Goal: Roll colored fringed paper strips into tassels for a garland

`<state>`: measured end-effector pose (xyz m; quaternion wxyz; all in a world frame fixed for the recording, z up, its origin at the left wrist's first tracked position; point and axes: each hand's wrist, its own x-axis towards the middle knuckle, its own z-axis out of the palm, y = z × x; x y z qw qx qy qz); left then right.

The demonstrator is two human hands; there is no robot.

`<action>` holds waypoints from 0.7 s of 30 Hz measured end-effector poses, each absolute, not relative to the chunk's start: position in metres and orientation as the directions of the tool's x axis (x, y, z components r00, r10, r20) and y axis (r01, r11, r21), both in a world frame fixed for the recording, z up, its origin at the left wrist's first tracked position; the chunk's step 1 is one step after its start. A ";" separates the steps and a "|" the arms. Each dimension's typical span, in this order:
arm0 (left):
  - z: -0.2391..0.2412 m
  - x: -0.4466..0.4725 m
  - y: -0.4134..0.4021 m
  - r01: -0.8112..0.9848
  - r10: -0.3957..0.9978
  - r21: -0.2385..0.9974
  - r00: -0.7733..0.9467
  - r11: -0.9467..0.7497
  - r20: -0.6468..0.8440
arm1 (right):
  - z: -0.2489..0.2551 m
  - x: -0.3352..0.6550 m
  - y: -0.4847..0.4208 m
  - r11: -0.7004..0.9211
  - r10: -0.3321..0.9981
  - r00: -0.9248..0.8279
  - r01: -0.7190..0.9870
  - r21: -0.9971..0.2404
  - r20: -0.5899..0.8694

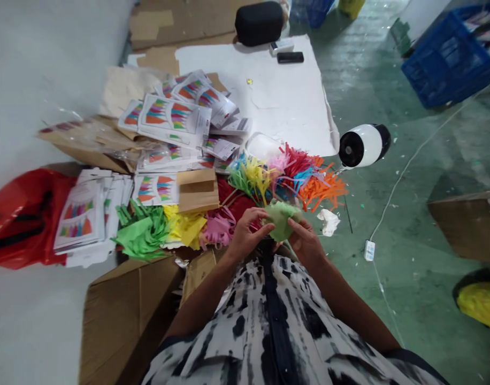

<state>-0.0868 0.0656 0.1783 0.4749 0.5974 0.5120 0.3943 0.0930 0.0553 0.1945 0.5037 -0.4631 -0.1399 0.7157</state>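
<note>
Between my two hands is a piece of light green tissue paper (280,218), held up in front of my body. My left hand (251,230) pinches its left edge between thumb and fingers. On the other side my right hand (305,235) grips the paper's right edge. Just beyond lie fringed paper tassels: yellow (256,175), red (296,163) and orange (323,187), with other colours among them. Left of my hands sit pink tissue (217,229), yellow tissue (189,224) and a pile of green tissue (144,232).
Printed packages (170,117) are heaped on the table's left, beside a brown paper piece (197,190) and a red bag (28,214). An open cardboard box (124,305) stands below the table edge. A white-and-black cylinder (365,145) and a blue crate (441,64) are at right.
</note>
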 end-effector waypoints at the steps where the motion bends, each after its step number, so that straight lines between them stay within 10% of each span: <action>1: 0.180 -0.077 0.067 0.147 0.985 0.989 0.163 0.032 -0.056 | 0.191 0.102 0.053 -0.450 0.856 -0.053 -0.563 -0.693 -0.514; 7: 0.196 -0.063 0.078 -0.065 0.925 0.950 0.257 0.305 -0.279 | 0.165 0.173 0.028 -0.506 0.861 -0.075 -0.029 -0.862 -0.503; 11: 0.213 -0.046 0.092 0.209 0.675 0.951 0.671 0.226 -0.308 | 0.178 0.211 0.034 -0.101 0.980 -0.129 0.330 -0.938 -0.151; 15: 0.222 -0.027 0.106 0.290 0.459 0.957 0.852 -0.017 -0.250 | 0.193 0.221 0.062 0.269 0.815 -0.575 0.277 -0.922 0.065; 21: 0.198 -0.022 0.122 0.262 0.520 0.956 0.804 0.128 -0.290 | 0.189 0.228 0.079 0.354 0.791 -0.599 0.278 -0.893 0.126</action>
